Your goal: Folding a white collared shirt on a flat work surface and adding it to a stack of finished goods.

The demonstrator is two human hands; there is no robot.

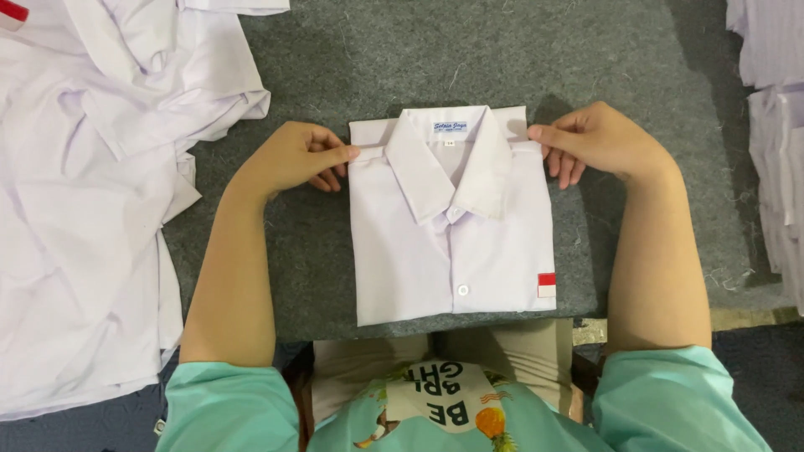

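Folded white shirt [452, 226] at the table's [636, 67] near edge, centred. Left hand [293, 157] and right hand [599, 141] pinch its shoulder corners, apparently squaring the fold; the next move likely calls for an even lift.

Heap of loose white shirts [75, 209] cut off by left and top edges; stacked white garments [775, 125] cut off at right edge. Curled fingers [322, 172] of left hand [289, 155] partly tucked from sight. Small collar label [450, 127] too small to make out
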